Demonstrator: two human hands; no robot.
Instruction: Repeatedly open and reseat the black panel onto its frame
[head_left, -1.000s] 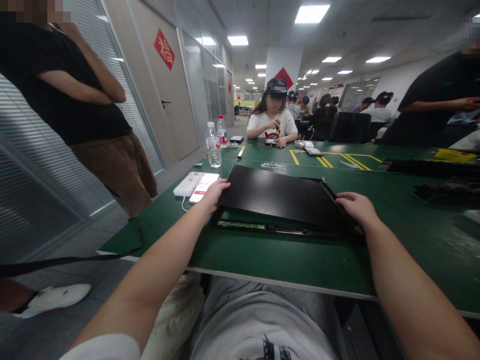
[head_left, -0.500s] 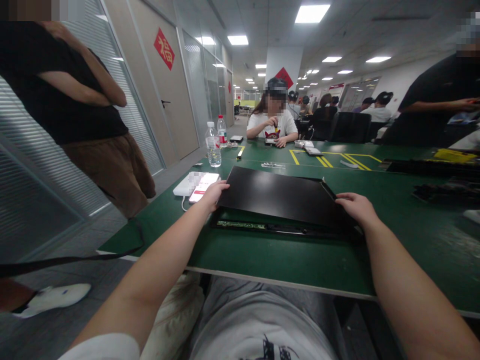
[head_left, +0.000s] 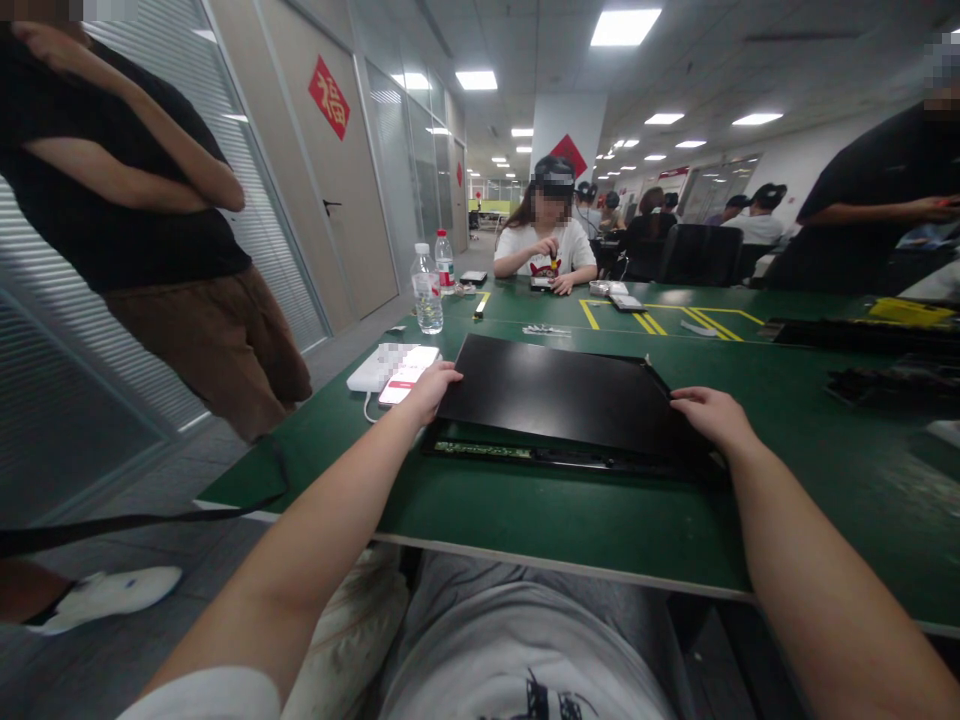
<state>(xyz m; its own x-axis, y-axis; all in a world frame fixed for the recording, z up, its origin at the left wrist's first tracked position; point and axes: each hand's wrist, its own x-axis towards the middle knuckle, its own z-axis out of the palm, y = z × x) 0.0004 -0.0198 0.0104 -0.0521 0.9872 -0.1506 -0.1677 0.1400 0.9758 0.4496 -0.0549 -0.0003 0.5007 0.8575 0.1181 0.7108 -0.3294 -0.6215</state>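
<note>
A glossy black screen panel (head_left: 555, 388) lies tilted over a black frame (head_left: 577, 461) on the green table. Along the near side of that frame, a strip of green circuit board (head_left: 480, 450) shows below the panel's edge. My left hand (head_left: 432, 390) is closed on the panel's left edge, with the fingertips partly hidden. At the opposite end, my right hand (head_left: 709, 412) pinches the right edge, close to the frame's raised side. Most of the frame's inside is covered by the panel.
A phone (head_left: 409, 374) and a white box (head_left: 367, 372) with a cable sit left of my left hand. Two water bottles (head_left: 427, 290) stand beyond. Across the table (head_left: 555, 515), a co-worker (head_left: 551, 240) handles a small device. Dark parts (head_left: 870, 380) lie at right.
The panel and my hands have barely moved, with my left hand a touch to the right. The person standing at left has shifted slightly left and raised a hand.
</note>
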